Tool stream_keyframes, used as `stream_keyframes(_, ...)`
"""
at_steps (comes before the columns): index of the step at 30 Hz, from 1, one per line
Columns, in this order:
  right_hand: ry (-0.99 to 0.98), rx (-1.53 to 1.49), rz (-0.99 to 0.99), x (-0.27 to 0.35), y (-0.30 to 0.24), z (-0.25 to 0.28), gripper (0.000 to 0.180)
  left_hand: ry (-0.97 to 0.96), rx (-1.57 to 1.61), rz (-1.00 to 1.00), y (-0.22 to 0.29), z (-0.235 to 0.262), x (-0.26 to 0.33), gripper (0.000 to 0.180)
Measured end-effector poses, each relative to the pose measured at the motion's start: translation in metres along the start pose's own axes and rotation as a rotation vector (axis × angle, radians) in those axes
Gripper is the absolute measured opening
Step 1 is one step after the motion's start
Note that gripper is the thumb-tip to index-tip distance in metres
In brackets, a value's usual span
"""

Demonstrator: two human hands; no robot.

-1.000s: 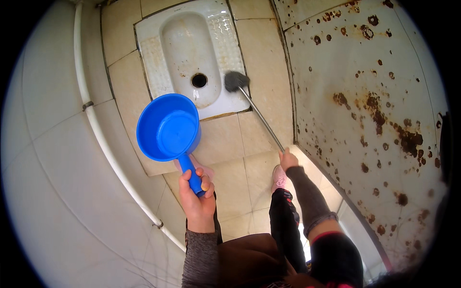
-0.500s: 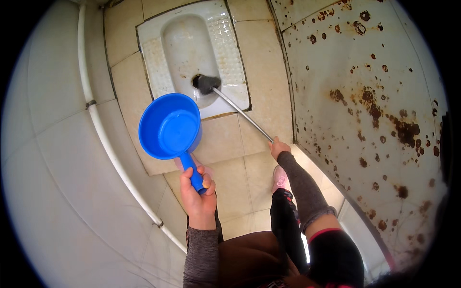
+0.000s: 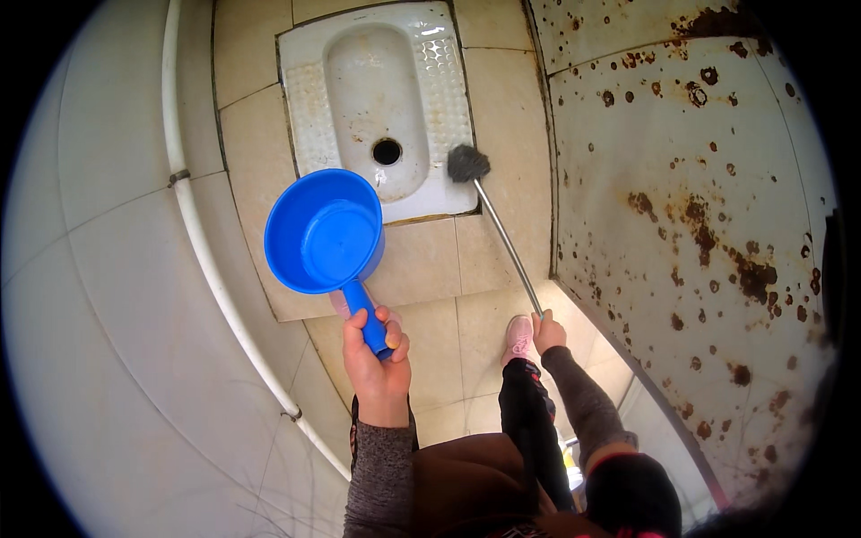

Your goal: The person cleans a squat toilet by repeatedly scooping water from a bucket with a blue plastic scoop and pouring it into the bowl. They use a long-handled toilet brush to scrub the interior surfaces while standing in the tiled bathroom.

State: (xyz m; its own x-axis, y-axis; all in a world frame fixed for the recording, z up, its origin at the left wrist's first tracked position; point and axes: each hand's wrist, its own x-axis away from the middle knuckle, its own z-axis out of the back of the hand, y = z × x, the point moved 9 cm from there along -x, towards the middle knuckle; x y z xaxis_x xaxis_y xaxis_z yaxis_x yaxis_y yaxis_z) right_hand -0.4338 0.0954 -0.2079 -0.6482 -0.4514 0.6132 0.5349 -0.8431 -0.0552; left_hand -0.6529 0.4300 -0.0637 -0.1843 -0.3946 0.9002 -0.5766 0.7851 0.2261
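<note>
Scrubbing at the squat toilet, dipper held ready

A blue dipper is gripped by its handle in the left hand, fingers wrapped fully round the handle. The dipper is held level above the floor tiles, just in front of the squat toilet, its bowl facing up. Whether any water is in it cannot be told; the inside looks plain blue.

A long-handled brush is held in the right hand, fingers closed on the end of the metal rod. The dark brush head is set on the right rim of the toilet pan, beside the ribbed foot rest, not in the drain hole.

Progress, as judged: the pan looks mostly white with some marks near the hole, so scrubbing seems partly done. The rim is being worked now. Rinsing with the dipper appears not yet done, as it is not tipped.

A pink shoe is seen on the floor near the right hand. A white pipe runs along the left wall. A rust-spotted door stands on the right.
</note>
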Motion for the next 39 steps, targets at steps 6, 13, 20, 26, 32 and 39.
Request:
stream_keyframes(6,0.013,0.110,0.038,-0.011,-0.005,-0.003,0.038,0.015,-0.013,-0.014,0.004,-0.005,0.000,0.017)
stream_keyframes(13,0.049,0.006,0.049,-0.076,-0.060,0.015,0.040,-0.001,0.005,-0.004,0.003,-0.002,-0.001,0.017)
stream_keyframes(20,0.024,0.027,0.061,-0.059,-0.045,0.003,0.035,0.005,-0.004,-0.002,0.001,-0.010,0.000,0.017)
stream_keyframes(26,-0.097,0.107,0.128,-0.033,-0.049,-0.002,0.036,0.008,0.025,-0.027,0.016,-0.001,0.001,0.017)
stream_keyframes(32,0.046,0.096,0.191,-0.034,-0.064,0.014,0.036,0.003,0.066,-0.009,0.016,-0.001,-0.002,0.016)
stream_keyframes(39,0.068,-0.193,0.345,-0.046,-0.152,0.102,0.036,0.008,0.135,-0.005,0.027,0.002,-0.003,0.016)
